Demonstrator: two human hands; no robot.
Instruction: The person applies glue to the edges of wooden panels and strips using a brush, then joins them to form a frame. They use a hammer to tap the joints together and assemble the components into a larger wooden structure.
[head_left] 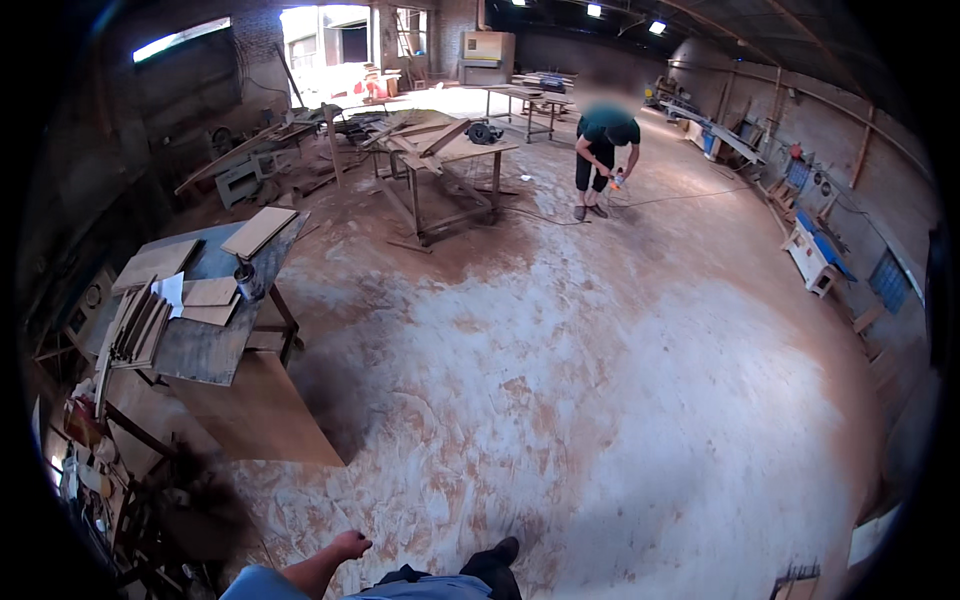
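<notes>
My left hand (351,545) hangs low over the dusty floor, its fingers curled in, with nothing seen in it. The left forearm (315,572) comes out of a light blue sleeve (262,584). My right hand is out of view. One dark shoe (507,550) shows in front of my body. Nearest to the left hand is a large wooden panel (262,410), leaning below a work table (215,345). On that table are boards (260,232), thin wood strips (137,328), a white sheet of paper (170,291) and a dark can (249,281).
Another person (606,150) bends over an orange tool (616,181) farther off, a cable (690,196) trailing on the floor. A wooden table (462,150) piled with boards stands mid-room. A blue-topped bench (822,245) lines the right wall. Clutter (95,480) fills the lower left.
</notes>
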